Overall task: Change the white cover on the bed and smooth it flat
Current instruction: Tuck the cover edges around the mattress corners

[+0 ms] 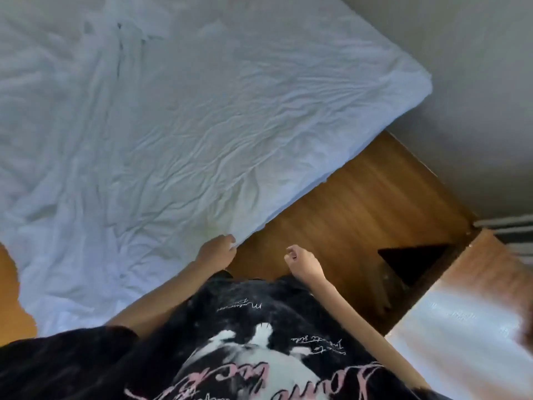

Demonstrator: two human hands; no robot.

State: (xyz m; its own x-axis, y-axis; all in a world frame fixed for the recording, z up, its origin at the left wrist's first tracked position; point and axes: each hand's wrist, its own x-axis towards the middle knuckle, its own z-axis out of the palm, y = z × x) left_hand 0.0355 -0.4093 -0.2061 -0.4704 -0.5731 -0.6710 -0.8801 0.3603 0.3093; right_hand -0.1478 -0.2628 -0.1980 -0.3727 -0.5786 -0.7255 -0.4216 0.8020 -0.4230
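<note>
Open wood floor [360, 197] corridor between bed [173, 125] edge and wall [476, 96] — passable; wooden cabinet [490, 269] obstructs right side.

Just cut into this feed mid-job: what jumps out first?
The wrinkled white cover fills the upper left, spread over the bed with creases running across it. At its near edge the left hand grips the cloth, while the right hand hangs curled and empty above the wooden floor. Bottom centre is the person's black printed shirt.
</note>
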